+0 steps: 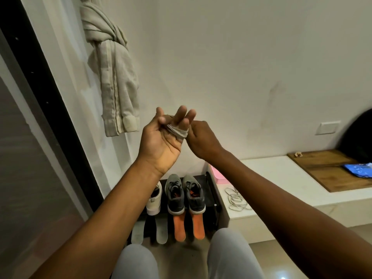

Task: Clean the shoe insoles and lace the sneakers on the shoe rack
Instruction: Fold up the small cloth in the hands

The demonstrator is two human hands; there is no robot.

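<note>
left hand (pixel 161 141), fingers straight as a spool and thumb pinning the pale shoelace (pixel 178 131) coiled round them, meets the right hand (pixel 201 137) pinching its loose end, seemingly to keep it untangled above 2 grey sneakers (pixel 185 195) on the shoe rack (pixel 211 190).

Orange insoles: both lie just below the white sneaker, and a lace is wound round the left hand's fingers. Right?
No. The head view shows the orange insoles just below the grey sneakers, not the white sneaker. The lace is indeed wound round the fingers of the left hand.
</note>
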